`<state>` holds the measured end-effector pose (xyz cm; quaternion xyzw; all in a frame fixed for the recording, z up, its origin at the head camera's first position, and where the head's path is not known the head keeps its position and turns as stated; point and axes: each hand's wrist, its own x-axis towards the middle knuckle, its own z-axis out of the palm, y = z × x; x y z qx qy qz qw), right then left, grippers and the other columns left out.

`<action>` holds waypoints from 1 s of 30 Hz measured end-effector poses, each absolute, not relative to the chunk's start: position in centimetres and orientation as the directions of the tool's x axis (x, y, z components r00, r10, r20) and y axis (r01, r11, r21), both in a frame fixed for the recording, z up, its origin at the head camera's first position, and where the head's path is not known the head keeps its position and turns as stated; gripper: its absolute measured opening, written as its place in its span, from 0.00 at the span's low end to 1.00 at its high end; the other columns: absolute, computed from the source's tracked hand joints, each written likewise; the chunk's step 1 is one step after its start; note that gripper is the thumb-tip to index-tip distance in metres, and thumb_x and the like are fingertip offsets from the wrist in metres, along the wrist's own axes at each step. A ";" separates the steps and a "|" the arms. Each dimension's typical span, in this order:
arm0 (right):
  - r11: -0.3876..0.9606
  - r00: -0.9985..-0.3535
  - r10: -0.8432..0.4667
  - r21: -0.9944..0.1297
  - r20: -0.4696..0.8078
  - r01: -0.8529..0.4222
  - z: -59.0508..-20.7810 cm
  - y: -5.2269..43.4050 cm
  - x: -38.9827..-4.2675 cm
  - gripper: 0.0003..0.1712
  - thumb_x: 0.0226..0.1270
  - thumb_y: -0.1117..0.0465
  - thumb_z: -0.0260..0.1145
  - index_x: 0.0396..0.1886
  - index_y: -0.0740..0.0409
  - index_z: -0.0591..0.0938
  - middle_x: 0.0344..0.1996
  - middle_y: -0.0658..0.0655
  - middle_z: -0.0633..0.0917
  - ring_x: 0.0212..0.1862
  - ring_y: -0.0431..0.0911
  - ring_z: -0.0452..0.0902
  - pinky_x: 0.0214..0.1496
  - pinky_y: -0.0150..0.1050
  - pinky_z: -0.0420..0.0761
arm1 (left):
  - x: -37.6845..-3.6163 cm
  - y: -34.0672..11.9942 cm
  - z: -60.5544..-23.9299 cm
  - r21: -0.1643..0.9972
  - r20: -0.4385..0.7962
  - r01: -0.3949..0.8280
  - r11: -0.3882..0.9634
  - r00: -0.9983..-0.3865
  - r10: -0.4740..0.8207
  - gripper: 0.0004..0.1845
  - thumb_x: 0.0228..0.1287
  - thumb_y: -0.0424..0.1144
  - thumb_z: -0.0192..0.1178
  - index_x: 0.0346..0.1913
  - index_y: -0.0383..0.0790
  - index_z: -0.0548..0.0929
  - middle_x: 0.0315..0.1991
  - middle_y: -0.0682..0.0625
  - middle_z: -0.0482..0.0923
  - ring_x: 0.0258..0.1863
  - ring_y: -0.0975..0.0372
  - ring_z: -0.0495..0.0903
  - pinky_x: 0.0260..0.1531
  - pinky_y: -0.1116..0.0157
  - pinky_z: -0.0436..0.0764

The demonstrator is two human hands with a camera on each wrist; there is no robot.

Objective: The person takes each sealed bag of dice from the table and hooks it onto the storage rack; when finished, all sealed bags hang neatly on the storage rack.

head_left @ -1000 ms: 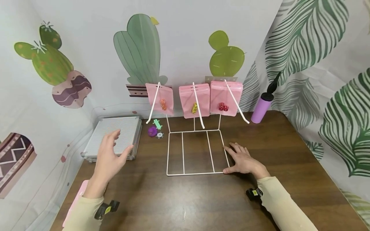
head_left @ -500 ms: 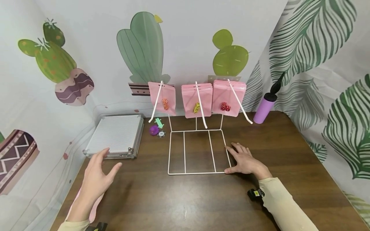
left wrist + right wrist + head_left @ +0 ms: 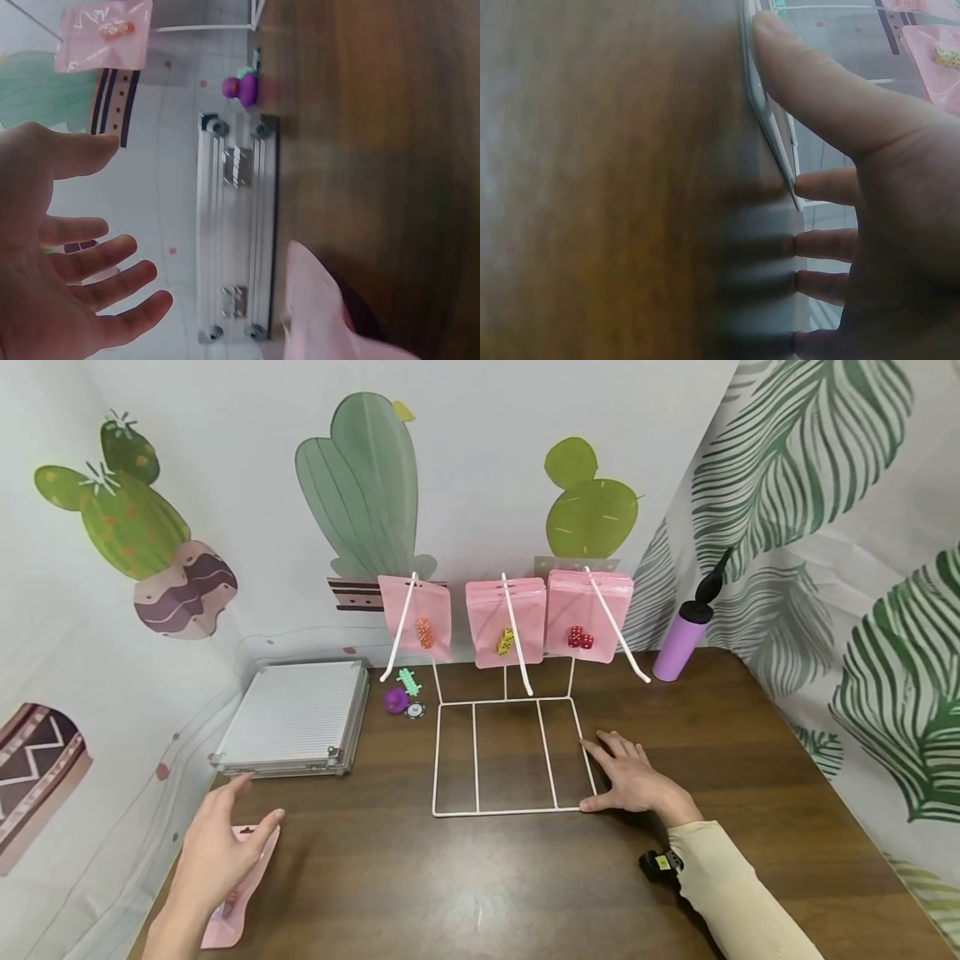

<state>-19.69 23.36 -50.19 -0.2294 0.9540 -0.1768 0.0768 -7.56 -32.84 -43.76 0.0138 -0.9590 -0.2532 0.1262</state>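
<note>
My left hand point(image 3: 212, 856) hangs over the table's left side with fingers spread and nothing in them. Partly beneath it lies a pink pouch point(image 3: 251, 893) with a hang hole and a clear window; the left wrist view shows its raised edge beyond my fingers. My right hand point(image 3: 637, 781) rests at the right front corner of a white wire display rack point(image 3: 495, 813), thumb and index finger touching its base bar and other fingers on the table. From the rack's hooks hang pink pouches with orange dice point(image 3: 424, 632), yellow dice point(image 3: 506, 641) and red dice point(image 3: 580, 637).
A flat silver aluminium case point(image 3: 296, 714) lies at the back left. Beside it are a purple rubber duck point(image 3: 396, 700), a green toy point(image 3: 408, 682) and a poker chip point(image 3: 415, 711). A purple hand pump point(image 3: 678, 643) stands at the back right, near the patterned wall cloth.
My left hand has come back from over the silver case, left and toward me, to the pink pouch. The right hand stays on the rack's corner.
</note>
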 end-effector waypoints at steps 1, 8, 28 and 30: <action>0.832 -0.883 -0.465 -0.374 -0.065 -0.411 -50.2 23.3 -19.7 0.62 0.45 0.33 0.75 0.73 0.60 0.62 0.71 0.74 0.58 0.71 0.73 0.48 0.65 0.77 0.50 | -7.4 -33.1 -44.0 0.487 0.226 0.028 0.873 -0.969 -0.095 0.41 0.63 0.49 0.65 0.70 0.29 0.61 0.63 0.28 0.66 0.59 0.34 0.66 0.49 0.35 0.67; 0.832 -0.884 -0.463 -0.374 -0.060 -0.410 -50.1 23.3 -19.7 0.62 0.44 0.33 0.75 0.73 0.60 0.62 0.70 0.74 0.58 0.71 0.73 0.49 0.65 0.77 0.50 | -6.0 -35.6 -45.7 0.437 0.177 -0.001 0.900 -0.980 -0.087 0.41 0.59 0.46 0.68 0.67 0.25 0.62 0.61 0.24 0.64 0.58 0.30 0.62 0.51 0.35 0.62; 0.831 -0.885 -0.461 -0.380 -0.063 -0.406 -50.3 23.4 -19.7 0.62 0.45 0.32 0.74 0.73 0.60 0.62 0.70 0.74 0.58 0.72 0.73 0.48 0.65 0.76 0.50 | -3.8 -39.3 -48.2 0.300 0.042 -0.161 0.940 -0.983 -0.181 0.47 0.47 0.48 0.74 0.61 0.20 0.64 0.52 0.18 0.65 0.48 0.25 0.64 0.45 0.35 0.66; 0.830 -0.886 -0.459 -0.386 -0.063 -0.403 -50.3 23.4 -19.7 0.62 0.45 0.33 0.74 0.73 0.60 0.62 0.71 0.74 0.58 0.72 0.72 0.48 0.66 0.76 0.50 | -3.8 -39.4 -48.3 0.293 0.020 -0.174 0.940 -0.982 -0.188 0.48 0.47 0.50 0.74 0.61 0.20 0.63 0.51 0.17 0.65 0.48 0.24 0.65 0.44 0.34 0.67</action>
